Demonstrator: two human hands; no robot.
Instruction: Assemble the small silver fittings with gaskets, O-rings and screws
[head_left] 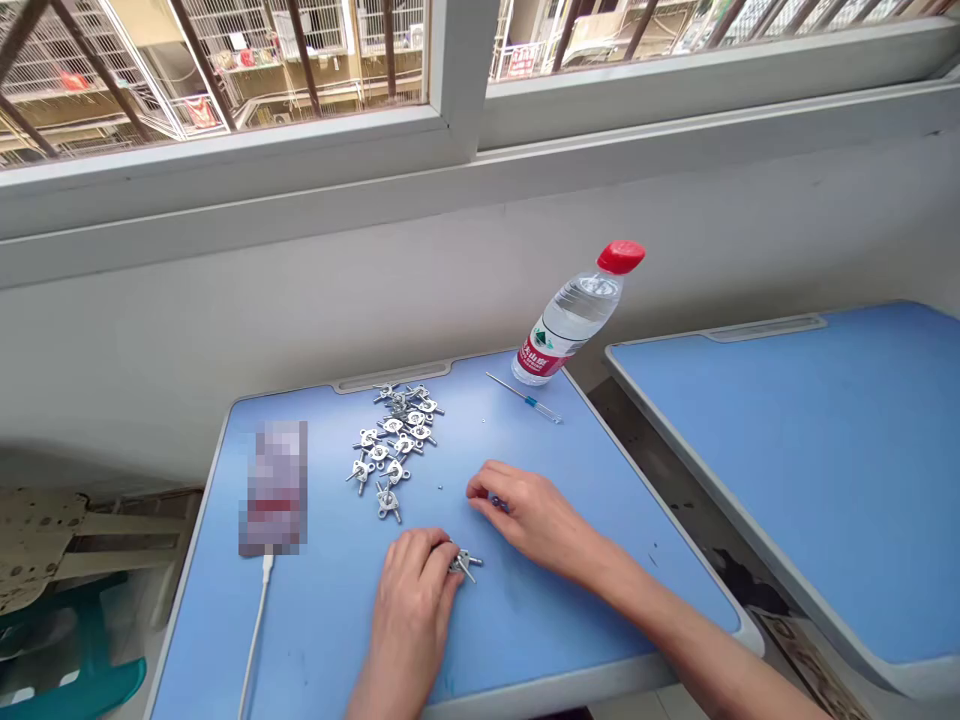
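My left hand (415,585) rests low over the desk, its fingers closed on a small silver metal fitting (466,562) with thin prongs; part of the fitting is hidden under the fingertips. To the right and a little farther off, my right hand (531,510) has its thumb and fingers curled together. A small dark bit shows between them, too little to name. Beyond both hands lies a loose pile of similar metal fittings (403,443), each with a flat plate, a round middle and short pins. A tiny silver piece (440,487) sits between the pile and my right hand.
On the blue desk (322,630), a blurred phone (276,490) lies left with a white cable (256,630). A slim screwdriver (523,397) lies near an upright red-capped water bottle (570,325) at the back. Across a gap stands another blue desk (810,450).
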